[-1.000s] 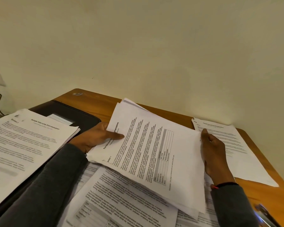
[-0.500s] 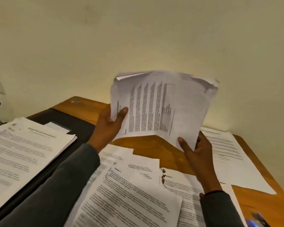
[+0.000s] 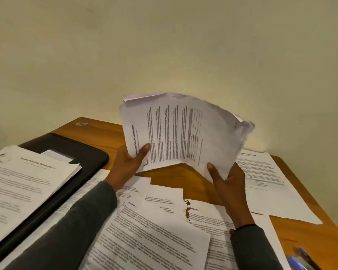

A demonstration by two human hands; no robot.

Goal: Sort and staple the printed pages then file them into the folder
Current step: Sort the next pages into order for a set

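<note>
I hold a bundle of printed pages [image 3: 183, 131] upright above the wooden desk [image 3: 103, 131], its lower edge just off the surface and its top bending away. My left hand [image 3: 129, 164] grips its lower left corner, thumb across the front sheet. At the lower right corner my right hand [image 3: 225, 181] grips the bundle, thumb on the front. The black folder [image 3: 82, 151] lies open at the left, with a stack of printed pages [image 3: 25, 182] on it. Loose printed sheets [image 3: 150, 236] cover the desk in front of me.
Another printed sheet [image 3: 265, 182] lies at the right, near the wall. A blue and dark object [image 3: 300, 260], possibly a stapler, shows at the bottom right corner. The cream wall [image 3: 164, 45] stands right behind the desk.
The bundle went from lying flat over the loose sheets to standing upright between both hands. In the last half second it dropped slightly lower toward the desk.
</note>
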